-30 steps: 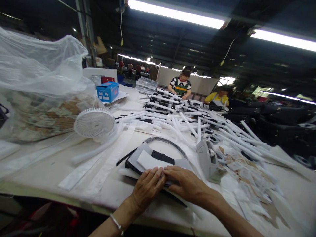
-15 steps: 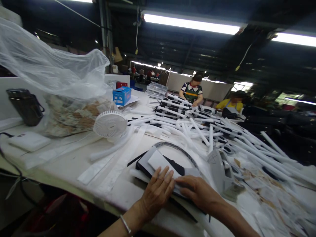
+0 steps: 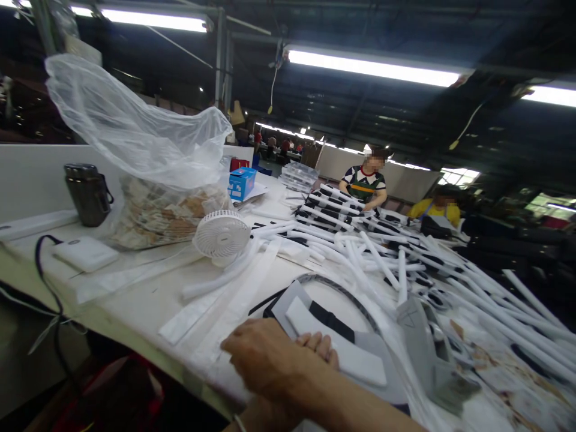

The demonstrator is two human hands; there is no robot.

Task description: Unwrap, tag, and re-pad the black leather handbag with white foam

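In the head view, a grey curved panel with a black patch lies on the table before me, and a white foam-like strip rests across it. My left hand lies on the strip's near edge, its visible fingers flat; the rest of that hand is hidden under my right forearm. My right hand is crossed over to the left, beside the panel's left end. Its fingers are bent downward, and what they hold, if anything, is hidden. Behind the panel curves a dark thin band.
Right of the panel stands a grey tape dispenser-like holder. White tubes pile up behind. A small white fan, a clear bag of labels and a dark flask stand left. Two people work across the table.
My right hand has crossed leftward over my left arm, away from the strip's right side. More of the white strip shows. The whole view has shifted, moving things rightward and down.
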